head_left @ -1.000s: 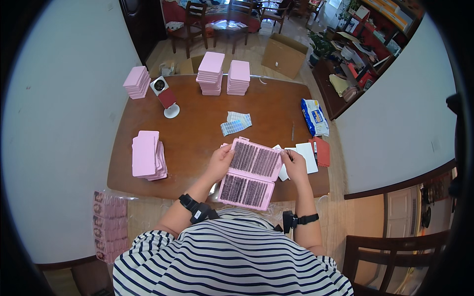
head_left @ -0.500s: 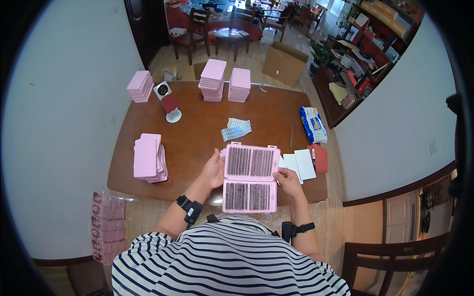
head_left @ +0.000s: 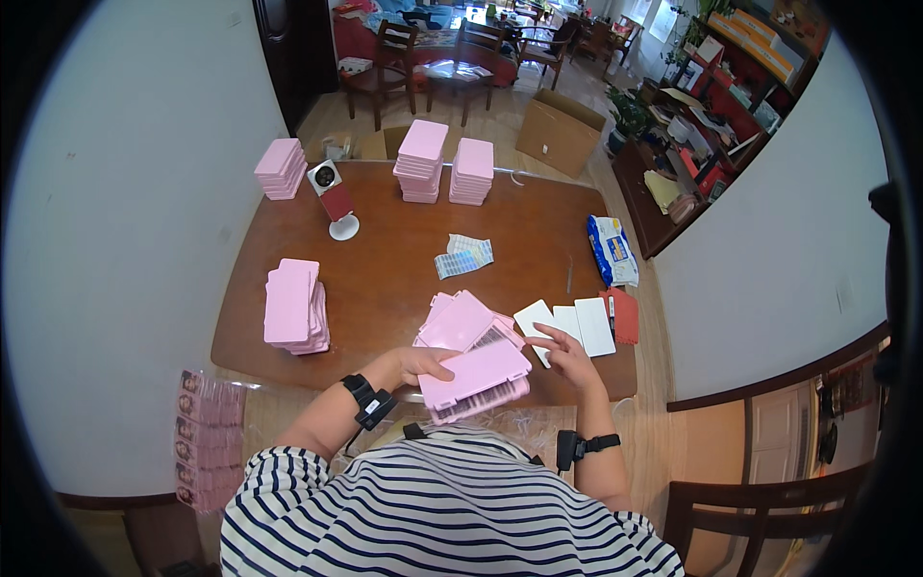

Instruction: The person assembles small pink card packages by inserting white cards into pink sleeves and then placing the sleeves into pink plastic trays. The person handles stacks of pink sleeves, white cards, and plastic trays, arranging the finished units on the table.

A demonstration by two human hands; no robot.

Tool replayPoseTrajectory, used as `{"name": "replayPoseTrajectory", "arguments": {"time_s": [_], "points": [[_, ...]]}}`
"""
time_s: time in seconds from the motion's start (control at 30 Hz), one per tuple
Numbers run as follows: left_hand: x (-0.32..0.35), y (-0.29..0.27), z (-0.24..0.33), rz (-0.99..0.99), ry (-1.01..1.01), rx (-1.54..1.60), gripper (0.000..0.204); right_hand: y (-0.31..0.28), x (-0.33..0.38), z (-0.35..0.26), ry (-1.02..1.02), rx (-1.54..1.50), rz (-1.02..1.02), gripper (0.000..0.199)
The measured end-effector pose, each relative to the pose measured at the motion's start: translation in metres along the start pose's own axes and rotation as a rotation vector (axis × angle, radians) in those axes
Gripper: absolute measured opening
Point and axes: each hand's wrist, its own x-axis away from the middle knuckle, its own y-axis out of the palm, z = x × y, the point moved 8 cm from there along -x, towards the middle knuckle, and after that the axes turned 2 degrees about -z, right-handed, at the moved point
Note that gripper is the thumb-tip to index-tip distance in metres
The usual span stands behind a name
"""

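My left hand [head_left: 421, 364] grips a pink eyelash case [head_left: 476, 376] by its left end, thumb on top of the lid. The lid is folded over, and rows of dark lashes show through a gap along the near side. Behind it on the table, partly covered, lie more pink cases [head_left: 460, 319] in a loose pile; dark lash rows show in one at the right. My right hand [head_left: 567, 365] is off the case, its fingers spread and holding nothing, just above the white cards [head_left: 595, 325].
Stacks of pink cases stand at the left [head_left: 291, 306] and along the far edge [head_left: 420, 159]. A small camera on a round stand [head_left: 336, 200] is at the far left. Blue sticker sheets [head_left: 463, 258] lie mid-table. Right are a wipes pack [head_left: 612, 252], tweezers [head_left: 569, 273] and a red packet [head_left: 624, 317].
The eyelash case, previously spread open in both hands, is now folded over and tilted in my left hand. My right hand has let go. The pile behind it has come into view.
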Motion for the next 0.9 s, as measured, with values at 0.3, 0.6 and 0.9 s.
{"name": "replayPoseTrajectory", "arguments": {"time_s": [0.3, 0.6, 0.9], "points": [[-0.003, 0.03, 0.025, 0.23, 0.383, 0.025, 0.092, 0.06, -0.029, 0.014, 0.037, -0.501, -0.026, 0.063], [0.016, 0.041, 0.055, 0.387, 0.684, 0.123, 0.068, 0.101, -0.055, -0.006, -0.026, -0.65, -0.264, 0.059], [0.063, -0.013, 0.027, 0.59, 0.73, 0.242, 0.052, 0.157, -0.068, 0.039, 0.273, -0.435, -0.33, 0.063]]}}
